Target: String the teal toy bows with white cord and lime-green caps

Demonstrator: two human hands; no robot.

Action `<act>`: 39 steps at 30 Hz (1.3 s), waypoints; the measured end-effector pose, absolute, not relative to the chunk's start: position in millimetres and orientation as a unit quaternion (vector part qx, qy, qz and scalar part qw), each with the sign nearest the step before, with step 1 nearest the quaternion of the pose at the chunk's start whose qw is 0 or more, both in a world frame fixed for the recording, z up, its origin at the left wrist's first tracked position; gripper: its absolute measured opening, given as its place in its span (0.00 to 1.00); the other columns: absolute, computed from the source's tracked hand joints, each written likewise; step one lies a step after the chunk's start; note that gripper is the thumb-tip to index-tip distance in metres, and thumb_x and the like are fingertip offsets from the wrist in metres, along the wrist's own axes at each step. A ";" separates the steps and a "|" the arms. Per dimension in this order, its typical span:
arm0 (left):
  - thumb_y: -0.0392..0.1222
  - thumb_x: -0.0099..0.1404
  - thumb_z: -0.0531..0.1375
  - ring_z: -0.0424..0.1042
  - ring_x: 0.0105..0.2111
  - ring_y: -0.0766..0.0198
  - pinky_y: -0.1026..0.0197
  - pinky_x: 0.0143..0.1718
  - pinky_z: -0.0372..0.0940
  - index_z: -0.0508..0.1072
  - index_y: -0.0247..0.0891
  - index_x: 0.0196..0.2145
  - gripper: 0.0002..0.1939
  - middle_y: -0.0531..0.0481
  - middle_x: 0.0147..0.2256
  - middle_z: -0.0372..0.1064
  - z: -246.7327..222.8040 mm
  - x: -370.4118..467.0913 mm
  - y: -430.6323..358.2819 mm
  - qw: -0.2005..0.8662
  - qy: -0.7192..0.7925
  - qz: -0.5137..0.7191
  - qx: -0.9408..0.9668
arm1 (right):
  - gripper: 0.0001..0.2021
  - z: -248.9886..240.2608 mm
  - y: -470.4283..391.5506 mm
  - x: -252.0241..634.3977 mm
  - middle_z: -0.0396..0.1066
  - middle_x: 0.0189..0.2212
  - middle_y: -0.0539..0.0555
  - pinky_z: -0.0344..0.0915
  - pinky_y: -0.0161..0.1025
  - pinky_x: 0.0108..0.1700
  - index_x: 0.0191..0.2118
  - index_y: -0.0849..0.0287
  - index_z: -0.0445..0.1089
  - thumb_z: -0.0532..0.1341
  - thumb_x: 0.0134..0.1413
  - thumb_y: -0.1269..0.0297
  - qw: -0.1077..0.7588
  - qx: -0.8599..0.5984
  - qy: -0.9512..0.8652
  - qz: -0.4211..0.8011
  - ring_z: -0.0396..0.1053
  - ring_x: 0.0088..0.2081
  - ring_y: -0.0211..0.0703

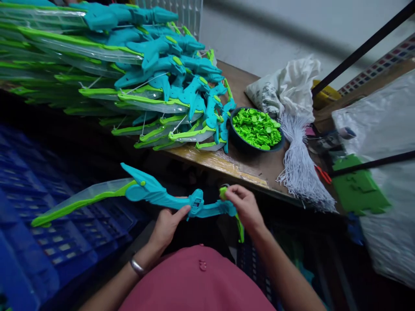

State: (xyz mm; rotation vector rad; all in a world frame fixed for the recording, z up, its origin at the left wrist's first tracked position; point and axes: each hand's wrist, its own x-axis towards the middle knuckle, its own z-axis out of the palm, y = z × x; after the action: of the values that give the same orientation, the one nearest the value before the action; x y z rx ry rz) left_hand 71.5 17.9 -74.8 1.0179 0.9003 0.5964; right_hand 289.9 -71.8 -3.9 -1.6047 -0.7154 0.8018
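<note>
My left hand [167, 226] grips the middle of a turquoise toy bow [151, 192], its thumb lying beside a small slotted recess in the grip. The bow's left limb is clear plastic with a lime green edge and points out to the left. Between the thumb and fingertips of my right hand [244, 207] is a small green plastic piece [223, 193], held just above the bow's right part. That hand partly hides the right end of the bow, where a short green limb hangs down.
Many similar bows [162, 56] are piled on the workbench [223, 166]. A dark bowl [231, 136] of green pieces stands beside them. Further right lie white strings [298, 164], a white sack [285, 86], red-handled scissors [323, 175] and a green block [359, 185]. Blue crates [71, 242] stand at left.
</note>
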 end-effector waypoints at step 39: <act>0.47 0.61 0.70 0.75 0.41 0.54 0.56 0.48 0.67 0.81 0.36 0.43 0.15 0.46 0.41 0.79 -70.1 72.5 15.1 0.729 0.406 0.288 0.470 | 0.06 -30.5 -68.6 212.0 0.73 0.38 0.57 0.71 0.43 0.42 0.44 0.56 0.73 0.57 0.70 0.66 0.399 -0.687 -0.592 0.133 0.72 0.40 0.46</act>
State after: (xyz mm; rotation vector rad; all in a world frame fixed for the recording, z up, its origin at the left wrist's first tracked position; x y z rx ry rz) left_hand 72.5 15.1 -70.1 1.0342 0.8935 0.6343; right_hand 212.0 -68.6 -30.5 -1.7393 -1.4997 0.3363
